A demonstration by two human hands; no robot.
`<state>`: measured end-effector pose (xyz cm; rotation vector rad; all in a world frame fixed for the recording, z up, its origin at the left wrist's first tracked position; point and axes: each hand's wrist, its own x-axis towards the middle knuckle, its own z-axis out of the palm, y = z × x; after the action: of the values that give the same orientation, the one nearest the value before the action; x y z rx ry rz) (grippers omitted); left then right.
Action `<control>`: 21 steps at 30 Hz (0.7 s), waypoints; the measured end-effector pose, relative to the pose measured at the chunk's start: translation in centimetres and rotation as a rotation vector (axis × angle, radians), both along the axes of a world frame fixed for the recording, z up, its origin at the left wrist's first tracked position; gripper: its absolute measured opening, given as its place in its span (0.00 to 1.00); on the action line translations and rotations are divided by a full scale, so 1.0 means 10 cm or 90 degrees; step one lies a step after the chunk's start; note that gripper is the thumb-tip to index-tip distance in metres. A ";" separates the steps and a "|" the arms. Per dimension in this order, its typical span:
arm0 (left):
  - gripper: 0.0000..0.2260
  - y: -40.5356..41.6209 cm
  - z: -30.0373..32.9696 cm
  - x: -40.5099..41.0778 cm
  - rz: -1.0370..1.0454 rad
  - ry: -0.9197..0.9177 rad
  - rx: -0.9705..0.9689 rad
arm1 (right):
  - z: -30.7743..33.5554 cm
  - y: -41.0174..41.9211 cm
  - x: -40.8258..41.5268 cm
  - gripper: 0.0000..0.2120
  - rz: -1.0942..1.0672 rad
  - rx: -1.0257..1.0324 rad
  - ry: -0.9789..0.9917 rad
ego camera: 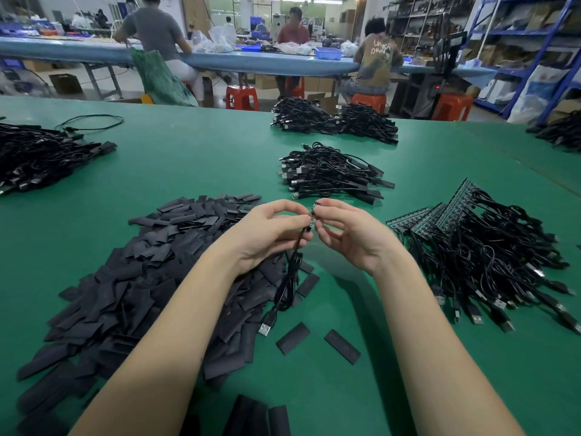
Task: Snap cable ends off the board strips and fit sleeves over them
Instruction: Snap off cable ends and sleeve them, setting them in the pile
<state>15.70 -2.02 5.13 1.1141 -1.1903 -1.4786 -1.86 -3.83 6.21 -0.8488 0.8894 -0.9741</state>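
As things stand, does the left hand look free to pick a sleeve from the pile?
Probably not yet. The left hand hangs just over the sleeve pile, nothing between, but its fingers pinch the cable, whose end the right hand holds too.

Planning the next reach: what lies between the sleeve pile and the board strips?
Head view: both hands holding one cable, bare green mat, a few loose sleeves.

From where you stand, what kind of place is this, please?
Most likely a cable assembly workshop. The green worktable carries a heap of black sleeves, piles of USB cables and board strips, while other workers sit at a long bench behind.
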 end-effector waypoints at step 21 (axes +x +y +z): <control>0.07 -0.03 0.01 0.07 0.058 0.108 0.026 | -0.19 0.01 0.08 0.11 0.004 -0.089 0.146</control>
<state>16.42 -2.33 5.28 1.0343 -0.9845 -1.5010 -1.10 -3.77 4.27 -1.0983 1.0214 -0.9530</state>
